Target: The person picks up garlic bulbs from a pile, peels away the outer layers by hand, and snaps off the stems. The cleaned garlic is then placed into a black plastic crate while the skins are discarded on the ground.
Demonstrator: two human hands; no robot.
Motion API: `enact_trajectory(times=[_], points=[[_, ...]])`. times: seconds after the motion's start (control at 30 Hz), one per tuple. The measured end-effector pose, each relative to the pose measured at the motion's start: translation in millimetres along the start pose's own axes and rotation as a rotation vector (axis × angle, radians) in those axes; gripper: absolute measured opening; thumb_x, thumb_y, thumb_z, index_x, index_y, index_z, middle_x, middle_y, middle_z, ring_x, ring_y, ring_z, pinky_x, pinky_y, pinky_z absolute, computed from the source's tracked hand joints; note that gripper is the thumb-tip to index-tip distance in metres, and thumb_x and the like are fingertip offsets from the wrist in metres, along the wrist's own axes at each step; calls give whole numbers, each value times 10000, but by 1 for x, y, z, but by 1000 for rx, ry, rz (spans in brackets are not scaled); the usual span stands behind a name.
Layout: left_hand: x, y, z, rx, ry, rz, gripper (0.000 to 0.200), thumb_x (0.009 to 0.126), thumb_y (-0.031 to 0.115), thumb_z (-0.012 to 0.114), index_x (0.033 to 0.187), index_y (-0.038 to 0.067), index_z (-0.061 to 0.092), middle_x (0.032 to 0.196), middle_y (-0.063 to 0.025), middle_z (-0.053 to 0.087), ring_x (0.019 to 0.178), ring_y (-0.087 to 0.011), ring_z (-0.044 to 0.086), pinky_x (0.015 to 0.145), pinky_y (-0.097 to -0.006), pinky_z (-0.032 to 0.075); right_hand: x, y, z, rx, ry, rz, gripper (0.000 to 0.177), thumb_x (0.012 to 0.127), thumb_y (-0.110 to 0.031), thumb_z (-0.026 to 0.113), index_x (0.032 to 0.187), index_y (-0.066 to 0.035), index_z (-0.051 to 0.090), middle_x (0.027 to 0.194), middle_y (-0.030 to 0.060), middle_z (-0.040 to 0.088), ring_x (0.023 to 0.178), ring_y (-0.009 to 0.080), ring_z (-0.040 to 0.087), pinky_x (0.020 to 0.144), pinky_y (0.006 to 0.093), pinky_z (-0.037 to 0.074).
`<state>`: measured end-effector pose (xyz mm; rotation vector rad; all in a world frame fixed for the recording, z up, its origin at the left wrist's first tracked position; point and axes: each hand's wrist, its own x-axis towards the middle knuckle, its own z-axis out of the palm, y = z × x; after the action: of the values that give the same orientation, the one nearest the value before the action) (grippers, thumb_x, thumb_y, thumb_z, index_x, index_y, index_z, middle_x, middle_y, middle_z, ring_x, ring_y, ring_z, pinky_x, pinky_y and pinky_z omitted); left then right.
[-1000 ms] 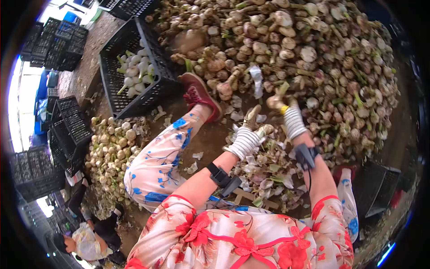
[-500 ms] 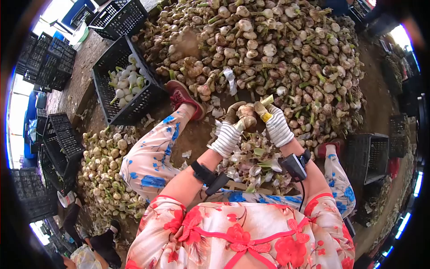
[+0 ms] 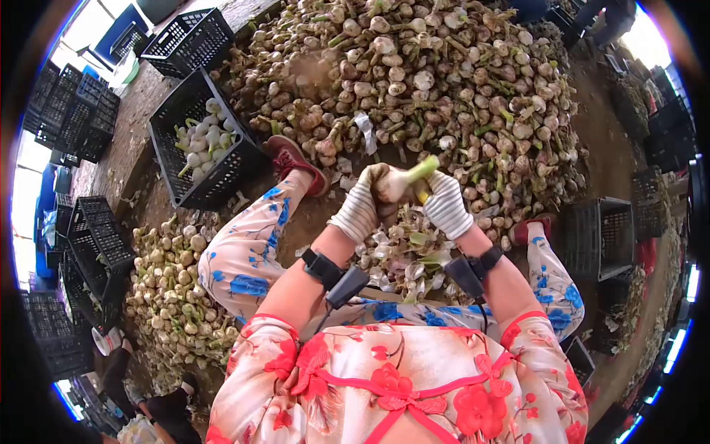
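Note:
Between my hands is a garlic bulb (image 3: pixel 392 186), whitish with some brown skin, its pale green stem (image 3: pixel 420 169) pointing up to the right. My left hand (image 3: pixel 361 206), in a white striped work glove with dirty fingertips, is wrapped round the bulb. My right hand (image 3: pixel 446 206), gloved alike and with a yellow band near the thumb, is closed at the stem side of the bulb; its fingertips are partly hidden. Below the hands lies a heap of peeled garlic skins and stem scraps (image 3: pixel 407 255) between my legs.
A large pile of unpeeled garlic (image 3: pixel 444 81) rises in front. To the left stands a black crate (image 3: pixel 214 189) holding cleaned white garlic bulbs (image 3: pixel 207 140). More garlic (image 3: pixel 174 296) lies beside my left leg. Another black crate (image 3: pixel 592 240) is at right. Another person's leg (image 3: pixel 174 407) shows lower left.
The bulb has turned so its pale side and stem show more, and it looks whiter than before. Both hands have shifted slightly left in view, with the whole scene.

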<state>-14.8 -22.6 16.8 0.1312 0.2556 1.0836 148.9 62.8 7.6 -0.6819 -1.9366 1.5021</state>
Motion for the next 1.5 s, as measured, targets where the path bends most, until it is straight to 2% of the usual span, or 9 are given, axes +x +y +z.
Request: enact_trajectory(times=[0.07, 0.1, 0.27, 0.37, 0.47, 0.6, 0.77, 0.97, 1.5], points=[[9, -14, -2, 70, 411, 26, 334, 796, 422, 482, 884, 107, 552, 763, -76, 577, 498, -165, 504, 426, -290, 456, -1, 8, -2, 600, 51, 157, 124, 801, 15, 513, 910, -18, 564, 807, 44, 591, 666, 114, 543, 611, 246, 468], [18, -22, 11, 40, 725, 144, 343, 800, 428, 468, 890, 106, 547, 761, -79, 573, 478, -170, 490, 420, -295, 455, -3, 6, -2, -21, 32, 89, 139, 793, 14, 533, 925, -22, 557, 831, 38, 579, 719, 102, 546, 650, 226, 466], [-6, -10, -5, 102, 417, 323, 606, 807, 605, 372, 1150, 109, 425, 921, -101, 577, 689, -212, 600, 642, -371, 530, -12, -15, 4, 391, 73, 171, 205, 852, -55, 509, 1052, -27, 543, 942, 14, 577, 826, 77, 531, 723, 210, 440], [-18, -2, -14, 304, -56, 367, 602, 795, 398, 576, 1265, 94, 357, 1067, -67, 547, 888, -179, 571, 749, -310, 500, -12, -19, 14, 456, 33, 225, 260, 861, -74, 509, 1113, -14, 520, 994, 2, 563, 859, 60, 516, 751, 206, 433], [-18, -8, -15, 610, 335, 608, 590, 747, 208, 669, 1249, 73, 389, 1104, -66, 534, 930, -159, 552, 764, -273, 485, -12, -28, 24, 446, 69, 214, 261, 854, -61, 511, 1109, -6, 515, 975, 6, 564, 845, 58, 509, 748, 203, 430], [-11, -9, -17, 658, 393, 714, 555, 706, 52, 663, 1212, 50, 436, 1077, -55, 549, 917, -132, 548, 781, -257, 465, -9, -41, 26, 273, 30, 159, 177, 834, -21, 516, 1002, 17, 556, 879, 7, 582, 778, 62, 515, 709, 204, 439], [-21, -5, 20, 795, 368, 546, 531, 684, 42, 661, 1179, 29, 467, 1017, -51, 581, 923, -135, 554, 802, -276, 457, 27, 23, 2, 132, 312, 191, 133, 833, -31, 497, 933, -2, 580, 761, 37, 601, 642, 81, 520, 559, 212, 437], [-25, 0, 3, 971, 449, 489, 658, 635, 101, 740, 1211, 68, 424, 1085, -39, 540, 978, -132, 508, 843, -274, 421, 4, -47, 15, 687, -63, 377, 274, 812, -102, 586, 1071, -30, 533, 888, 44, 606, 723, 93, 576, 639, 219, 483], [-27, 1, 9, 828, 388, 361, 539, 694, 77, 680, 1187, 62, 463, 1048, -25, 560, 938, -116, 532, 819, -250, 433, 11, -39, 6, 336, -31, 396, 267, 772, -198, 658, 955, -11, 606, 776, 26, 611, 661, 76, 558, 571, 211, 461]])
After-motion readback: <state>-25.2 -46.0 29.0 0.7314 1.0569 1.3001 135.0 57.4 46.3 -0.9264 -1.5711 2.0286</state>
